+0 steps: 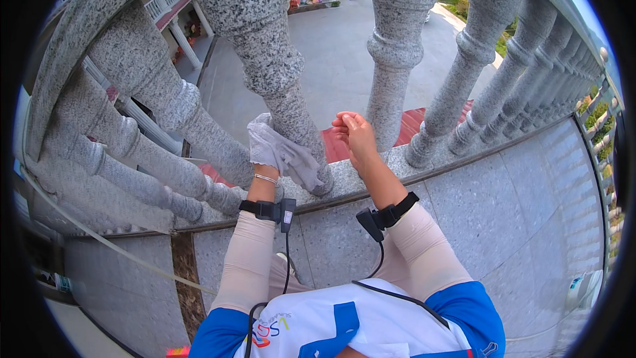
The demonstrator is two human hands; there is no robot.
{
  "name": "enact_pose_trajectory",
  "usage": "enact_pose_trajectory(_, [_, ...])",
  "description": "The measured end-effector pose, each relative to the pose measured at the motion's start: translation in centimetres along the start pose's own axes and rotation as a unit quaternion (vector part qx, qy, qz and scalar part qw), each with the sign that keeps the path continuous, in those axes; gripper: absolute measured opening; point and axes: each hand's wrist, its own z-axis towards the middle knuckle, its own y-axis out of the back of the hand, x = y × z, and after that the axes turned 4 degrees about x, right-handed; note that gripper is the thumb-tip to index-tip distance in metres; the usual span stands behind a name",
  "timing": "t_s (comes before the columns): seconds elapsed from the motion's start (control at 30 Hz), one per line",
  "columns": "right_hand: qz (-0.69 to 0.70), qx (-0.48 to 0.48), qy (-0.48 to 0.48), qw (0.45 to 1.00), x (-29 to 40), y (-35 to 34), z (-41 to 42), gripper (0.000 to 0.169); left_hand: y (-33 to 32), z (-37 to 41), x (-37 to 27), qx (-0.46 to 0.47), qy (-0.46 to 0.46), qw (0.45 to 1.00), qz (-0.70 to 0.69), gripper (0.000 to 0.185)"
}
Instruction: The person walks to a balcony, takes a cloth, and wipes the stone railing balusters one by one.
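Observation:
A damp-looking grey cloth drapes over my left hand, hiding the fingers. Hand and cloth lie against the left side of a speckled granite baluster, and a fold of the cloth runs across its lower shaft. My right hand is empty, its fingers loosely bent and a little apart. It is in the gap between that baluster and another granite baluster to the right, above the stone base rail.
A granite handrail curves over the row of balusters. Grey floor tiles extend along the base. A white bucket stands at the right, and a pale hose or cord crosses at left. Beyond the railing lies a courtyard below.

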Motion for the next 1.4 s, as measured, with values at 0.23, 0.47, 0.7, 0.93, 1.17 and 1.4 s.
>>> enact_pose_trajectory(0.23, [-0.104, 0.135, -0.185, 0.968, -4.8, 0.7, -3.0, 0.045, -7.4, -5.1, -1.6, -0.01, 0.0, 0.561, 0.828, 0.038])
enact_pose_trajectory(0.47, [0.124, 0.168, -0.278, 0.938, -5.6, -4.3, -5.5, 0.046, -10.0, -10.2, -1.4, 0.189, -0.236, 0.403, 0.864, 0.027])
enact_pose_trajectory(0.7, [-0.036, 0.038, -0.257, 0.965, -8.7, 0.7, -3.8, 0.018, -9.1, -15.8, -6.6, 0.258, 0.211, 0.398, 0.855, 0.023])
enact_pose_trajectory(0.93, [-0.22, -0.02, -0.135, 0.966, -11.3, 0.3, -2.5, 0.02, -17.3, -18.4, -0.5, 0.336, 0.011, 0.684, 0.647, 0.033])
enact_pose_trajectory(1.17, [-0.255, -0.116, -0.11, 0.954, -12.2, 4.2, -0.8, 0.02, -19.3, -19.1, 1.7, 0.31, 0.023, 0.711, 0.631, 0.041])
enact_pose_trajectory(1.4, [-0.278, -0.14, -0.148, 0.939, -12.8, 4.1, -0.9, 0.027, -19.0, -19.6, 2.6, 0.277, -0.028, 0.637, 0.718, 0.031])
